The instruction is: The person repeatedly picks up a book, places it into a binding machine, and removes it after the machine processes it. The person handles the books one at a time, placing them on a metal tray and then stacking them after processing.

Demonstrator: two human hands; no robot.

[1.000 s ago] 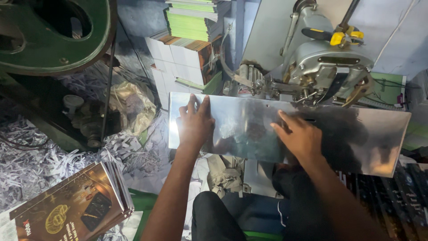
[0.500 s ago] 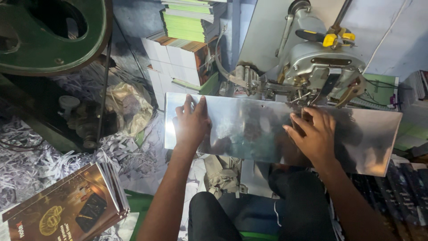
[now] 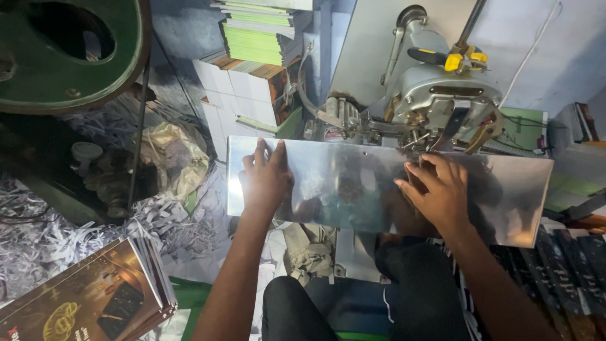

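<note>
Now both hands press flat and open on the shiny metal sheet [image 3: 353, 183]: left hand [image 3: 266, 180] near its left end, right hand [image 3: 439, 189] under the grey machine [image 3: 442, 95].

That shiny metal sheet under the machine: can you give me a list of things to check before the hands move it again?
1. Left hand flat on the shiny metal sheet near its left end: ok.
2. Right hand on the sheet, fingers curled close to the machine head: ok for steadying, but they are near the working parts: not ok.
3. Sheet lying level under the machine head: ok.
4. Right end of the sheet sticking out with nothing seen under it: cannot tell if it is supported.
5. Whether the machine is running: cannot tell.
6. Shredded paper scraps lie apart from the sheet, to the left: ok.
</note>
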